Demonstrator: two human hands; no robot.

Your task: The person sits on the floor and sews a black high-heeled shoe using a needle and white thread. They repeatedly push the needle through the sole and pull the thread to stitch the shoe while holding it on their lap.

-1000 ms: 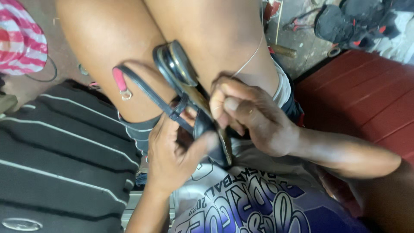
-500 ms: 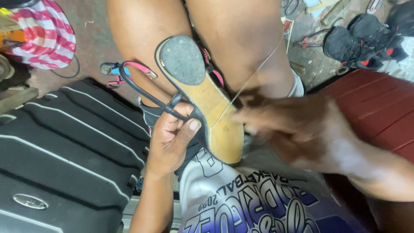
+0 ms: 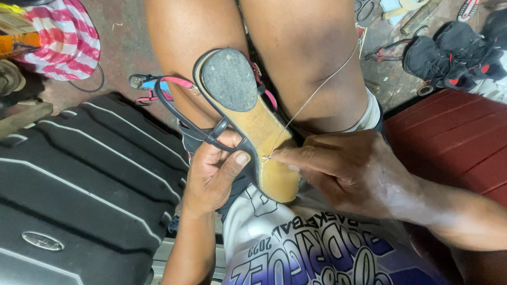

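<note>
Mid-stitch: left hand (image 3: 214, 177) grips the sandal (image 3: 248, 119); right hand (image 3: 343, 171) pinches thread (image 3: 317, 92) at three o'clock, likely needing tightening.

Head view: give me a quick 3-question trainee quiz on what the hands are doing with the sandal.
1. True or false: the sandal is held sole-up, its grey heel patch pointing away from the person.
2. Which hand grips the sandal by its black straps? A) left hand B) right hand C) both
3. Fill in: the right hand's fingertips pinch at the sole's edge, where a pale ____ runs up and away over the knee.

Key
1. True.
2. A; the left thumb presses on the straps by the sole, while the right hand works at the edge.
3. Thread.
</note>
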